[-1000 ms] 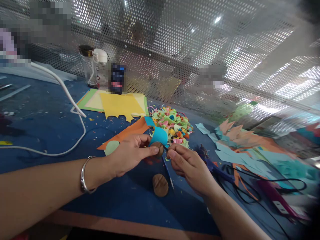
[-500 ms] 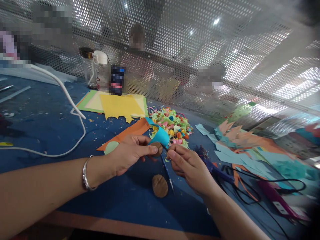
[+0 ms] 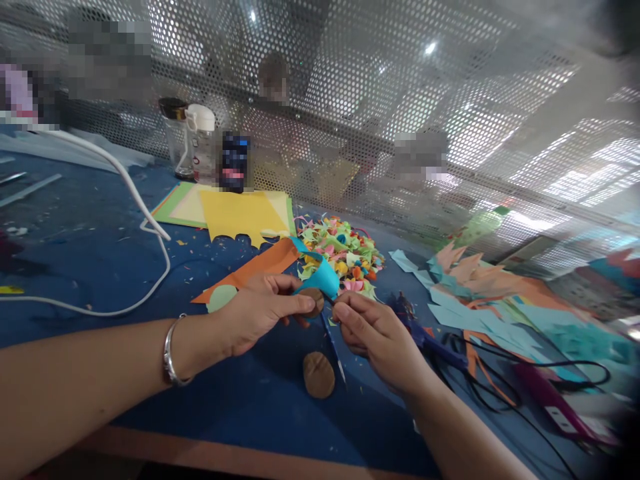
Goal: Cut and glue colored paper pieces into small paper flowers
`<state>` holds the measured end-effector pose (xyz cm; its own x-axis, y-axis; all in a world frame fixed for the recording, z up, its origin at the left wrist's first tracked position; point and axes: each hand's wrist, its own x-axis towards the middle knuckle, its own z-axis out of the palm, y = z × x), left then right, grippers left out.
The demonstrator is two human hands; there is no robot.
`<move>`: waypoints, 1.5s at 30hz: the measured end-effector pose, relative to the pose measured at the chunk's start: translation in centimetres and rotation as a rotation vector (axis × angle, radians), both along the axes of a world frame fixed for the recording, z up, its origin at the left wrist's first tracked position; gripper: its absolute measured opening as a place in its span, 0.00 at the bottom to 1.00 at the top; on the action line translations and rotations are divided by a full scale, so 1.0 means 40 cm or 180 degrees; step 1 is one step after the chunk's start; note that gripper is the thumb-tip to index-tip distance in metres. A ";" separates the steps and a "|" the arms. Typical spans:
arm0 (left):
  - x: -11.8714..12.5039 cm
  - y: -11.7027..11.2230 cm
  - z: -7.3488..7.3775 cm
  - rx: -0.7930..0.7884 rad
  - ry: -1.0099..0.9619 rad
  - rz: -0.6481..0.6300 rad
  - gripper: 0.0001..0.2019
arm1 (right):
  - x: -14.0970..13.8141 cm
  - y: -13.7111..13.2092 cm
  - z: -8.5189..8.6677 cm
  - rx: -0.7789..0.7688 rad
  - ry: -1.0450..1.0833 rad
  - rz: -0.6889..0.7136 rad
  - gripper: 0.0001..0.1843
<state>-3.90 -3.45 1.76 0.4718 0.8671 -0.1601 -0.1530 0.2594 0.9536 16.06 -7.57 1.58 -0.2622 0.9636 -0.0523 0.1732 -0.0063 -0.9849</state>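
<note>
My left hand pinches a small brown disc between thumb and fingers. Close beside it, my right hand is closed with thumb against forefinger on a thin dark piece at the disc's right side; most of that piece is hidden by the fingers. Just behind the disc a curled blue paper strip rises. Below the hands a second brown disc lies flat on the blue table. A slim pointed tool rests next to that disc, its upper end hidden behind my hands.
Orange paper, a pale green circle and yellow paper lie to the left. Colourful paper scraps are heaped behind. A glue gun, a purple power strip and cables are at right. Two bottles stand at the back.
Both hands stay nearly in place. The brown disc in my left hand has shifted very slightly left and down; the right hand keeps its pinch.
</note>
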 end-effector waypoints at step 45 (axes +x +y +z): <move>0.014 0.002 0.004 0.0006 -0.0356 0.0195 0.01 | -0.015 0.007 -0.005 -0.0003 -0.0187 -0.0221 0.26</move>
